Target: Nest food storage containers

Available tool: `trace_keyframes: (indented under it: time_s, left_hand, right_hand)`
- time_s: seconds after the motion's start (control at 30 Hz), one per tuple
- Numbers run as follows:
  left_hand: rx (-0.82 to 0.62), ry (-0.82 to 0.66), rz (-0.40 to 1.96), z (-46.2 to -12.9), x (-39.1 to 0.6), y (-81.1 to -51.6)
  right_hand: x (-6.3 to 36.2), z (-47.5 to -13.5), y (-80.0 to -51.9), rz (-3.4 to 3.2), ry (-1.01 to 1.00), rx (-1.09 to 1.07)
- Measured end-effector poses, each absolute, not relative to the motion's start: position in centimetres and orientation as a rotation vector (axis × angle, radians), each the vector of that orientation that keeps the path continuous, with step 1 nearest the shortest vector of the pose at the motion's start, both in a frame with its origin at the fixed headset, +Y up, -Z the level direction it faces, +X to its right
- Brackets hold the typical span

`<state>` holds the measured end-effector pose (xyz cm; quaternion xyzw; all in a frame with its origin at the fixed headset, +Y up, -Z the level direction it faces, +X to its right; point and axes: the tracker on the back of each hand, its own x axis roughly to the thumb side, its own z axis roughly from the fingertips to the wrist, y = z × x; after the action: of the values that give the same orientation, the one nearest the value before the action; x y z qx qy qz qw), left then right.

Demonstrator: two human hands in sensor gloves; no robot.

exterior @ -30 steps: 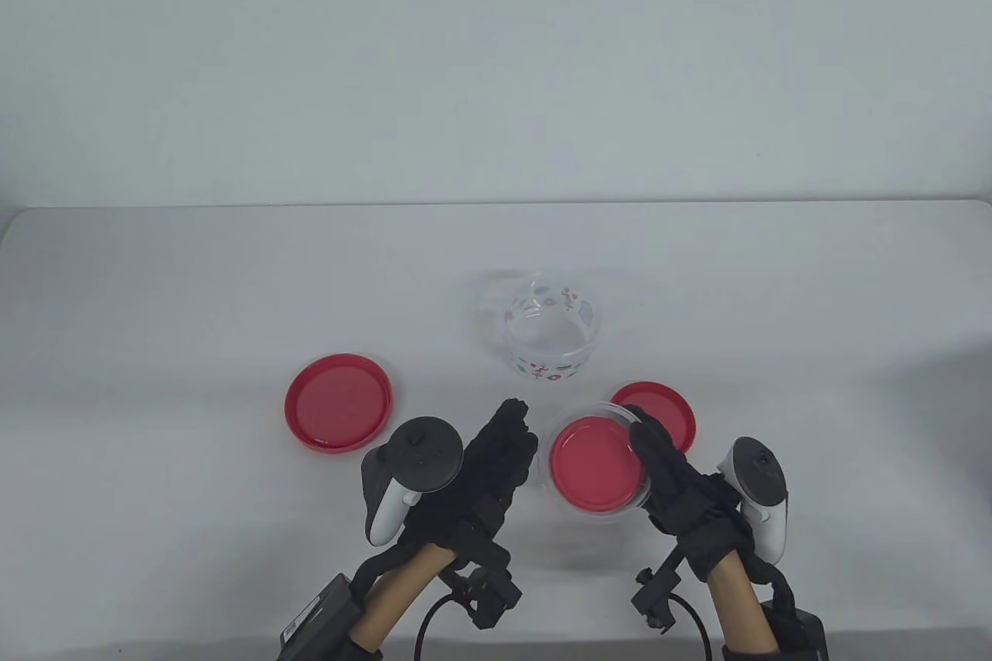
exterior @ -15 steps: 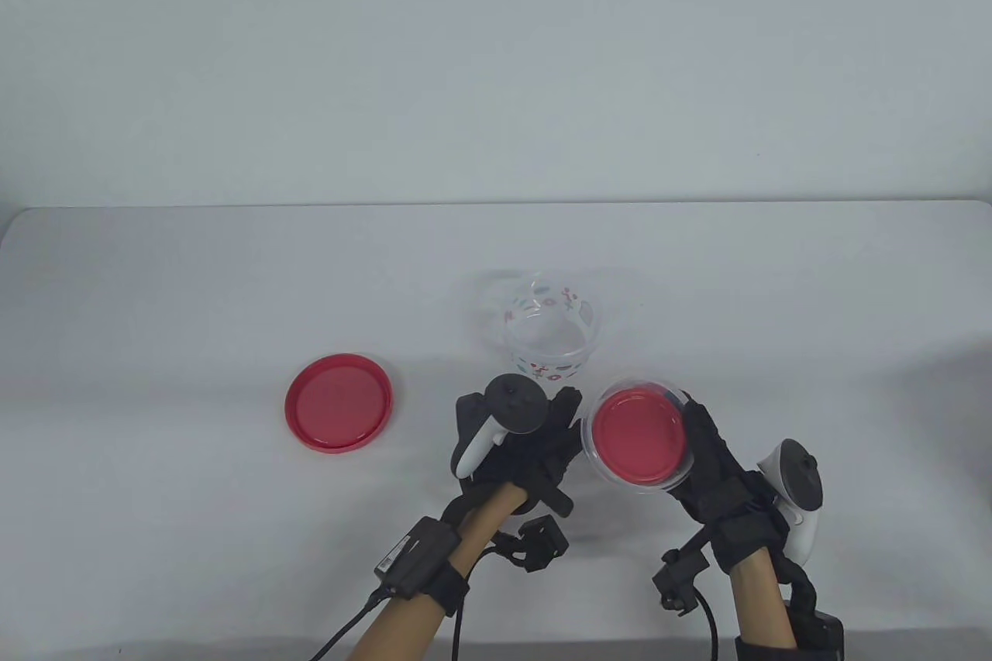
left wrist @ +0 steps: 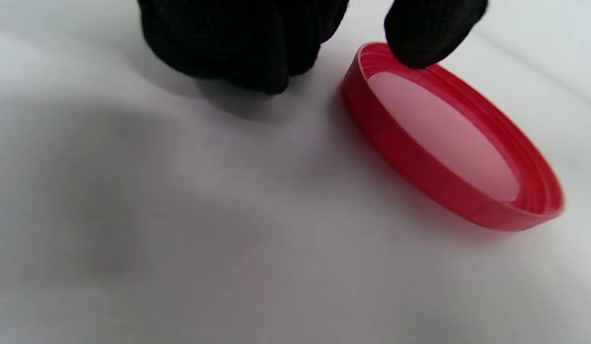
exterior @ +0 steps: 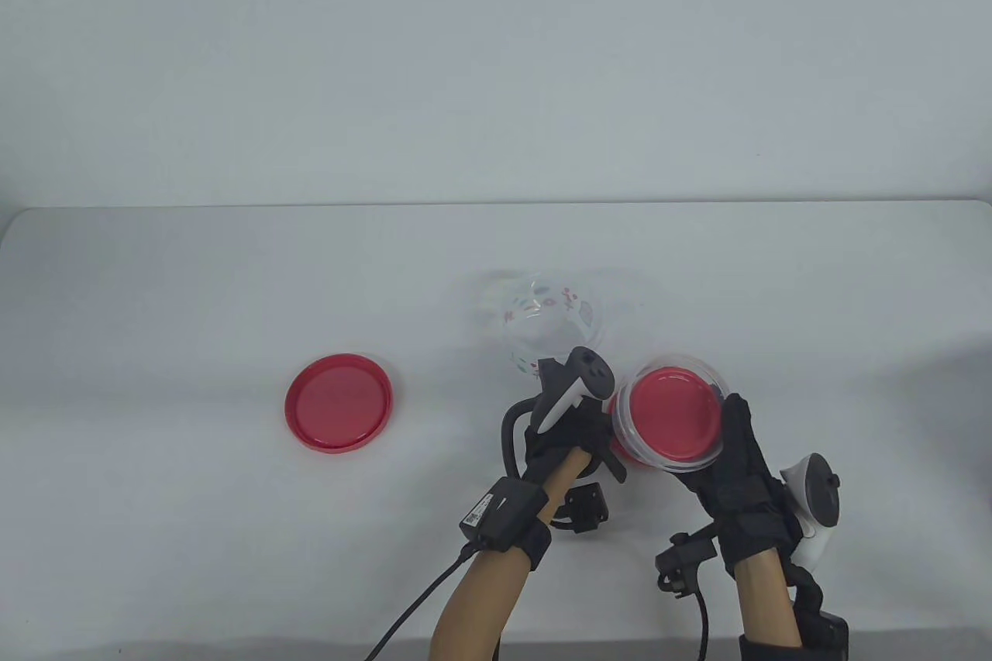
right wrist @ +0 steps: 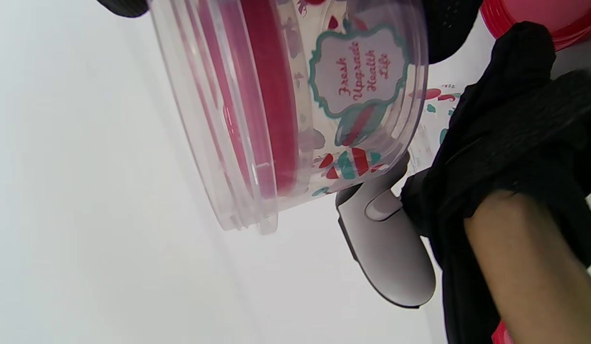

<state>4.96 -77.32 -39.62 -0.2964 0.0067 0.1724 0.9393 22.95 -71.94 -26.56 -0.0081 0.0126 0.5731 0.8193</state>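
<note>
My right hand (exterior: 725, 425) grips a clear printed container (exterior: 682, 363) tilted above the table, with a red lid (exterior: 670, 413) lying inside it; the right wrist view shows this container (right wrist: 357, 71) close up. My left hand (exterior: 577, 428) reaches to the right beneath it. In the left wrist view one fingertip (left wrist: 427, 43) touches the far rim of a small red lid (left wrist: 448, 138) on the table, while the other fingers (left wrist: 238, 43) are bunched beside it. A second clear printed container (exterior: 542, 316) stands upright just behind my left hand.
A larger red lid (exterior: 337, 401) lies open side up on the white table (exterior: 194, 289) to the left. The table's far edge meets a plain white wall.
My right hand has lifted and tilted the container with its lid up and to the right. My left hand has swung right, under it, onto the small red lid.
</note>
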Motion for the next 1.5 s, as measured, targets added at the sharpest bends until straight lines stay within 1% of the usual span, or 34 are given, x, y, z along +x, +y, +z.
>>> trace_keyframes:
  time_s: [0.1,0.3,0.53,0.63,0.77,0.9,1.03,1.13,1.23,1.33,1.4,1.5]
  left_hand:
    - [-0.583,0.047,0.265,-40.0,5.4,-77.3]
    - [-0.539,0.084,0.196,-40.1,6.1,-77.0]
    - [-0.502,0.049,0.166,-39.8,6.1,-77.2]
    - [-0.523,0.004,0.192,-39.6,5.4,-77.6]
    - [-0.537,-0.012,0.338,-38.8,3.7,-77.5]
    - [-0.514,0.004,0.472,-37.5,1.4,-76.2]
    - [-0.407,0.027,0.537,-36.0,-1.9,-74.6]
    - [-0.357,0.042,0.563,-35.3,-4.4,-73.2]
    - [-0.315,0.068,0.631,-34.9,-6.9,-71.9]
    - [-0.262,0.041,0.737,-34.1,-9.5,-70.2]
    - [-0.23,0.034,0.742,-33.4,-11.0,-69.2]
    - [-0.14,0.003,0.782,-32.3,-12.6,-67.5]
  right_hand:
    - [23.0,-26.6,-71.9,1.216,0.023,-0.016]
    - [22.8,-26.6,-72.0,1.232,0.037,-0.016]
    - [22.9,-26.7,-72.2,1.261,0.022,-0.029]
    - [22.9,-26.7,-72.1,1.262,0.022,-0.027]
    - [22.7,-26.5,-72.1,1.28,0.015,-0.019]
    - [22.2,-26.4,-71.9,1.311,0.017,0.002]
    - [21.1,-26.4,-72.4,1.375,0.083,0.017]
    - [20.1,-26.5,-72.7,1.431,0.158,0.039]
    - [19.1,-26.9,-72.8,1.492,0.182,0.052]
    - [17.7,-27.7,-73.1,1.495,0.211,0.028]
    - [16.9,-28.1,-73.3,1.451,0.244,0.023]
    - [15.7,-28.5,-73.2,1.462,0.275,0.026]
